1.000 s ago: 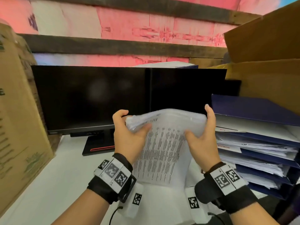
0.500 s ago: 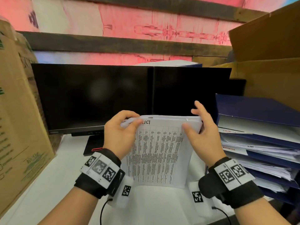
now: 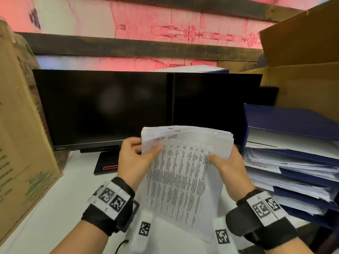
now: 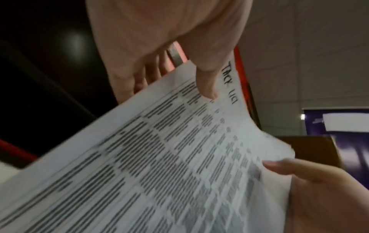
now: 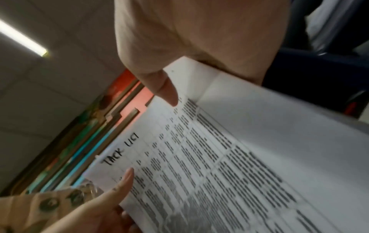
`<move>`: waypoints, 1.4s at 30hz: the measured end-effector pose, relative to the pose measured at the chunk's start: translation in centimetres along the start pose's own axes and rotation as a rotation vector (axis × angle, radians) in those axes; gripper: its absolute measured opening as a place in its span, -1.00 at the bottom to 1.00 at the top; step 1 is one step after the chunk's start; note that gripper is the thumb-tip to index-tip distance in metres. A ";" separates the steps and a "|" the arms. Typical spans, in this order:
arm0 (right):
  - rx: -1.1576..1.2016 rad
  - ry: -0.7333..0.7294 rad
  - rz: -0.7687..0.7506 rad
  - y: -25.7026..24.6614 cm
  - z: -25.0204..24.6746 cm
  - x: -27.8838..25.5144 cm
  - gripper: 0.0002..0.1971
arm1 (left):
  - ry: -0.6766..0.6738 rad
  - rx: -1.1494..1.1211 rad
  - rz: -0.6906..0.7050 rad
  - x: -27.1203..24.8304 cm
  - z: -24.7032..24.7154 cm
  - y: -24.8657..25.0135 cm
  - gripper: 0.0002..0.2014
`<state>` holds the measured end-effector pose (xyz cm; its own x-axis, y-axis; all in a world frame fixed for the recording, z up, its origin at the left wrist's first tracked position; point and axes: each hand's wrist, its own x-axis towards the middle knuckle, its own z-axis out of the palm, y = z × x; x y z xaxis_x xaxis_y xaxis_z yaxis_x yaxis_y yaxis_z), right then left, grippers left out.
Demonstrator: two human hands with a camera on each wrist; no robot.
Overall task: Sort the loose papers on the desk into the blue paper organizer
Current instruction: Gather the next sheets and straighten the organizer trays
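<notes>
White stack of papers is up off the worktop, your left hand and right hand pinching its top corners; organizer right already holds sheets, this stack unfiled.

Right hand pinches far right corner of paper stack, thumb on top sheet. Left hand thumb on left edge. Handwritten heading above printed table; text blurred.

Printed paper stack beside blue organizer
</notes>
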<state>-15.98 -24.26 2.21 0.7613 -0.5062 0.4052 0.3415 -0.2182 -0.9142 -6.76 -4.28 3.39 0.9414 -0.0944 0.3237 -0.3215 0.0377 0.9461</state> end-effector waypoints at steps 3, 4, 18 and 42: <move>-0.047 -0.009 0.001 0.7 0.4 -1.0 -0.66 | -0.116 0.124 0.055 -1.2 0.8 -1.9 -0.81; -0.060 0.001 -0.035 0.2 0.7 -1.1 -0.68 | -0.093 0.121 0.104 -1.2 1.0 -1.7 -0.83; -0.031 0.061 -0.042 0.6 0.3 -2.0 -0.52 | -0.096 0.029 0.046 -2.9 2.0 -0.9 -0.74; -0.212 -0.043 0.029 2.7 0.6 -3.4 -0.57 | -0.050 0.054 -0.040 -3.2 2.9 -2.8 -0.83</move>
<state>-17.28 -22.60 -1.65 0.7936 -0.4798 0.3741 0.1986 -0.3769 -0.9047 -9.12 -6.94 -0.27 0.9479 -0.1441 0.2840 -0.2899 -0.0210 0.9568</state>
